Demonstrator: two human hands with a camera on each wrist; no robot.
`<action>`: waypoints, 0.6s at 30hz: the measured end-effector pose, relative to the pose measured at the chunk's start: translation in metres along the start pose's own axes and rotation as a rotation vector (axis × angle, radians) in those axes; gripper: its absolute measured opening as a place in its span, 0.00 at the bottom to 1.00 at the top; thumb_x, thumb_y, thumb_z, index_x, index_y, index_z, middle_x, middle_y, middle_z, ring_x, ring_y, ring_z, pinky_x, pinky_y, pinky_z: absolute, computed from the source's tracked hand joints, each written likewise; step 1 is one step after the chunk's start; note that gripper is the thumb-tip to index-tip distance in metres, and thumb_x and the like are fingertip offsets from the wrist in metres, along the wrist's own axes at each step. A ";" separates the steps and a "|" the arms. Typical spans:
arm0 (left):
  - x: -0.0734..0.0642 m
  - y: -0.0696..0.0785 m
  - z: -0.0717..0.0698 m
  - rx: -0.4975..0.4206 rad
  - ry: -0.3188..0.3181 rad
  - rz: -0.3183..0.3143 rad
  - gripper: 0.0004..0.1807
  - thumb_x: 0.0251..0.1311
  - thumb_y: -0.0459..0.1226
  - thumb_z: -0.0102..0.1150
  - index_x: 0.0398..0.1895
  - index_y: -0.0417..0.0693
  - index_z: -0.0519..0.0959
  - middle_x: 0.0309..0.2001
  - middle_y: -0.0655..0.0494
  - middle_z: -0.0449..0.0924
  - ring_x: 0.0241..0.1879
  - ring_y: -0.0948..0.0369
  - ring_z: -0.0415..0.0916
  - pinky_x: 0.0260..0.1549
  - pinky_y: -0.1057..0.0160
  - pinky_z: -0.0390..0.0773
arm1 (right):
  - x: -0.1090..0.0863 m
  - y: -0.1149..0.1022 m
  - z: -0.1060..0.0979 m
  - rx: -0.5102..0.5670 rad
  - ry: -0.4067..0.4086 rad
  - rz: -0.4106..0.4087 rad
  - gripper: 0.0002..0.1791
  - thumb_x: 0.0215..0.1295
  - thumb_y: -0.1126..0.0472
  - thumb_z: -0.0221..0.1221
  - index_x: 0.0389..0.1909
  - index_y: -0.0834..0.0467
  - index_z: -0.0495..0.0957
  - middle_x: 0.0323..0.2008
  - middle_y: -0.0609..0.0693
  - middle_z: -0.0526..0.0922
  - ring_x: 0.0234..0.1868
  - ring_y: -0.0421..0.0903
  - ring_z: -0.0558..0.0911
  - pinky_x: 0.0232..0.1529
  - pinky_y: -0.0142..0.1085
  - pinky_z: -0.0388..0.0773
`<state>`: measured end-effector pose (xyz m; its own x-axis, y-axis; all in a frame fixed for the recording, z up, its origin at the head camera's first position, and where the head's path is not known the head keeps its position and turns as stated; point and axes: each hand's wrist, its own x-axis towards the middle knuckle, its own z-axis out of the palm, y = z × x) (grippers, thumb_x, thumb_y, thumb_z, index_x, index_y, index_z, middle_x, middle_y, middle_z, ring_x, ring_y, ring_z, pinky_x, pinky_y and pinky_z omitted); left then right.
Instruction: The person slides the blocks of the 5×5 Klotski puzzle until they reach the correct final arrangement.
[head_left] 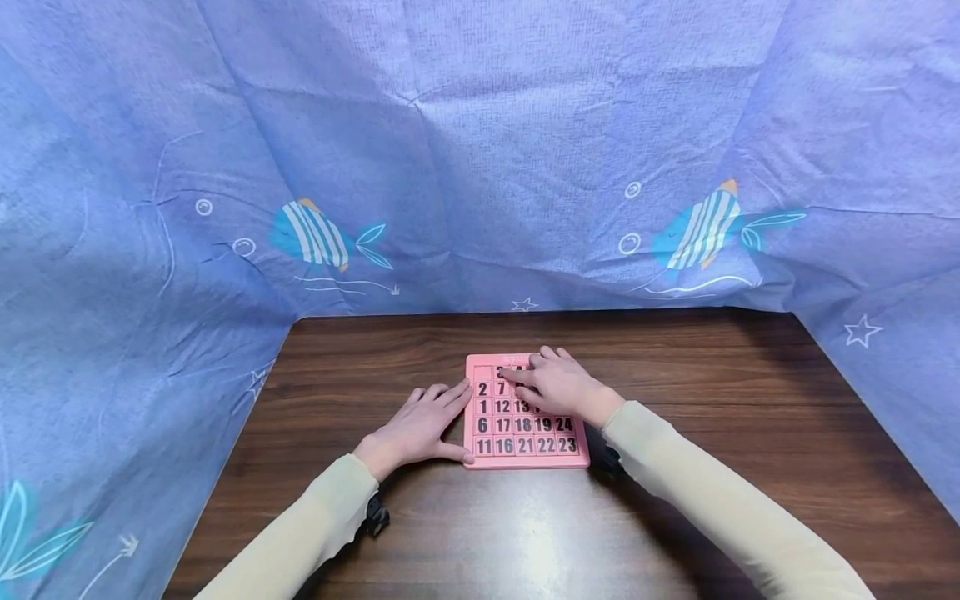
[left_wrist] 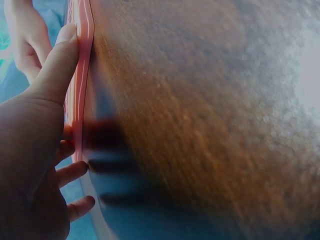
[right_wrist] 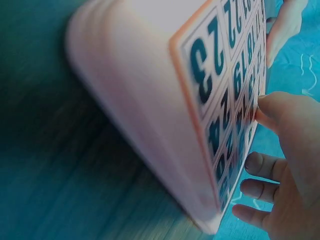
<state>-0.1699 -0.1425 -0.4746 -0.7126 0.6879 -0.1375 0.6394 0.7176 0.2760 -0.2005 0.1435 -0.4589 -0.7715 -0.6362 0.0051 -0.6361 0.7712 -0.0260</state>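
A pink number slide puzzle (head_left: 532,462) lies flat on the table, its black-numbered tiles facing up. The slot at its top left holds no tile. My left hand (head_left: 420,423) is spread along the puzzle's left side, thumb at the lower left corner and fingertips near the upper left edge. Over the upper right part reaches my right hand (head_left: 558,385), its index fingertip touching the 3 tile (head_left: 500,372). That hand covers several upper right tiles. In the right wrist view, the 23 tile (right_wrist: 201,70) is close to the camera, and the other fingers are extended.
The puzzle sits on a dark wooden table (head_left: 712,392). A blue curtain (head_left: 510,192) with printed fish hangs behind the table and along its sides. Black straps (head_left: 377,515) show at the wrists under light sleeves (head_left: 315,521).
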 end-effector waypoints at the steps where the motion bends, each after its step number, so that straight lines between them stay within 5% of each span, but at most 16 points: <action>1: 0.000 0.000 0.000 0.002 0.000 -0.001 0.59 0.56 0.69 0.65 0.84 0.48 0.56 0.83 0.50 0.53 0.75 0.44 0.59 0.69 0.38 0.61 | -0.002 0.002 -0.001 0.004 0.004 -0.003 0.24 0.77 0.47 0.57 0.71 0.43 0.78 0.39 0.52 0.80 0.40 0.51 0.70 0.44 0.47 0.68; 8: -0.001 -0.001 0.002 0.012 0.004 0.002 0.60 0.56 0.70 0.64 0.84 0.48 0.56 0.83 0.50 0.53 0.75 0.45 0.59 0.68 0.39 0.62 | -0.004 -0.003 0.001 0.005 0.039 -0.058 0.24 0.77 0.48 0.57 0.70 0.46 0.79 0.40 0.52 0.81 0.43 0.51 0.74 0.47 0.49 0.71; 13: -0.001 -0.001 0.002 0.014 0.008 0.003 0.60 0.56 0.70 0.64 0.83 0.48 0.57 0.83 0.50 0.53 0.75 0.45 0.59 0.68 0.40 0.62 | 0.000 -0.018 0.000 0.013 0.002 -0.140 0.26 0.77 0.46 0.55 0.73 0.42 0.75 0.43 0.50 0.81 0.47 0.50 0.75 0.54 0.50 0.73; 18: 0.000 -0.001 0.002 0.019 0.014 0.009 0.60 0.56 0.70 0.64 0.83 0.47 0.57 0.83 0.50 0.54 0.75 0.44 0.59 0.67 0.40 0.62 | 0.004 -0.025 -0.003 -0.018 -0.016 -0.138 0.25 0.77 0.45 0.55 0.72 0.40 0.76 0.41 0.49 0.80 0.45 0.49 0.73 0.53 0.49 0.72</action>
<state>-0.1700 -0.1436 -0.4769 -0.7103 0.6932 -0.1219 0.6514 0.7131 0.2591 -0.1873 0.1218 -0.4557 -0.6765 -0.7364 -0.0083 -0.7364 0.6765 -0.0081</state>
